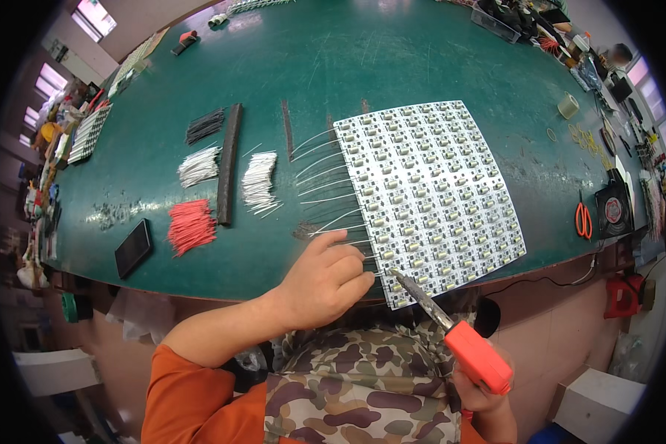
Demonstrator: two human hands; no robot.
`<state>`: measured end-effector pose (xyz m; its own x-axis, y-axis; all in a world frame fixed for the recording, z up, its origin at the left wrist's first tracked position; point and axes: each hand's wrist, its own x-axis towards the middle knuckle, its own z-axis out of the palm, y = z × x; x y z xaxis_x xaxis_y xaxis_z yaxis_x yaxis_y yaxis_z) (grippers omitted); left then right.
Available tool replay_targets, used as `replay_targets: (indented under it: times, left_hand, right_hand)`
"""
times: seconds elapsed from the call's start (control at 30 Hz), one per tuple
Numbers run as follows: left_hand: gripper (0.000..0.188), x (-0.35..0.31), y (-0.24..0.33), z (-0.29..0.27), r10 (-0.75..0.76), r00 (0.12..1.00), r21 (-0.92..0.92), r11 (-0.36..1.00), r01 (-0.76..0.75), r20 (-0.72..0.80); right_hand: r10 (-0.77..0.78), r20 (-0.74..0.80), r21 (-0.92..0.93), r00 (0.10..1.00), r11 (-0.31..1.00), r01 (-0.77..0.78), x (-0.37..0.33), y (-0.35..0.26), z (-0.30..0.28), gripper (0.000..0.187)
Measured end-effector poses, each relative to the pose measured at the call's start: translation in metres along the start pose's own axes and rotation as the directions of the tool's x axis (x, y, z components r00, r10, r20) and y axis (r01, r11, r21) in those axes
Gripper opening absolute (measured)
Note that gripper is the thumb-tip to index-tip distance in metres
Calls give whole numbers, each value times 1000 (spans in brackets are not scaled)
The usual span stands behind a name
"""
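Note:
A large white circuit board panel [442,203], made of many small repeated boards with components, lies at the table's near edge. White wires [325,200] stick out to the left from its left edge in a row. My left hand [325,285] is closed beside the panel's lower left edge, its thumb and finger pinching a white wire there. In my right hand [485,392] is a red-handled soldering iron [477,357]. Its metal tip meets the panel near the lower left corner, close to my left fingers; whether it touches a pad is too small to tell.
Left of the panel lie white wire bundles [259,183], red wires [191,226], black wires [205,126], a dark bar [230,163] and a phone [133,249]. To the right are orange-handled scissors [583,220], a black fan-like device [613,209] and a tape roll [568,106].

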<state>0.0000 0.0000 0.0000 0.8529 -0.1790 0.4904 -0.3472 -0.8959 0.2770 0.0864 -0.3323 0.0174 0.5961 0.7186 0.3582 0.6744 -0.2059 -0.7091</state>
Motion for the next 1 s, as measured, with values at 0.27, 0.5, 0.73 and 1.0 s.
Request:
replay_targets:
  times: [0.27, 0.5, 0.73, 1.0]
  left_hand:
    - [18, 0, 1, -1, -7, 1000, -9, 1000, 7, 0]
    - [19, -1, 7, 0, -54, 998, -41, 998, 54, -15]
    - [19, -5, 23, 2, -20, 1000, -48, 999, 19, -12]
    - [16, -5, 24, 6, -29, 1000, -16, 999, 29, -2]
  right_hand:
    - [9, -1, -7, 1000, 1000, -9, -2, 0, -1, 11]
    - [27, 25, 1, 999, 1000, -27, -10, 1, -9, 12]
    - [1, 52, 19, 999, 1000, -2, -16, -4, -9, 13]
    - [37, 18, 85, 999, 996, -39, -13, -6, -3, 13]
